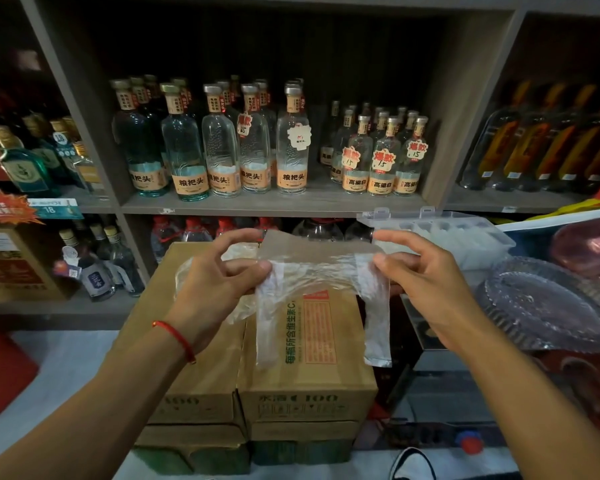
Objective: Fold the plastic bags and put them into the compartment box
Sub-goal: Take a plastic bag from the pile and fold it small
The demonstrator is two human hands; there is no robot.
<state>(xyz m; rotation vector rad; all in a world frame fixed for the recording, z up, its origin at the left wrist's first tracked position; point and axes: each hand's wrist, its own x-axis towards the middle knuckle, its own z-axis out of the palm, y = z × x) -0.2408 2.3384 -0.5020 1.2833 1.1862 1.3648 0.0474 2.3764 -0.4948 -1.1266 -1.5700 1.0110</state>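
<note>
A clear plastic bag [321, 275] is stretched in the air between my hands, above stacked cardboard cartons. My left hand [219, 275] pinches its left end between thumb and fingers. My right hand [420, 271] pinches its right end. The bag's two handle strips hang down from the stretched part. More crumpled clear plastic [238, 252] shows behind my left hand. The transparent compartment box [440, 233] lies behind my right hand, its lid open; folded whitish plastic seems to fill some of its cells.
Cardboard cartons [291, 375] are stacked below my hands. Shelves with several glass bottles [291, 147] fill the back. Purple glass plates [541, 303] sit at the right. A shoe [413, 465] shows on the floor.
</note>
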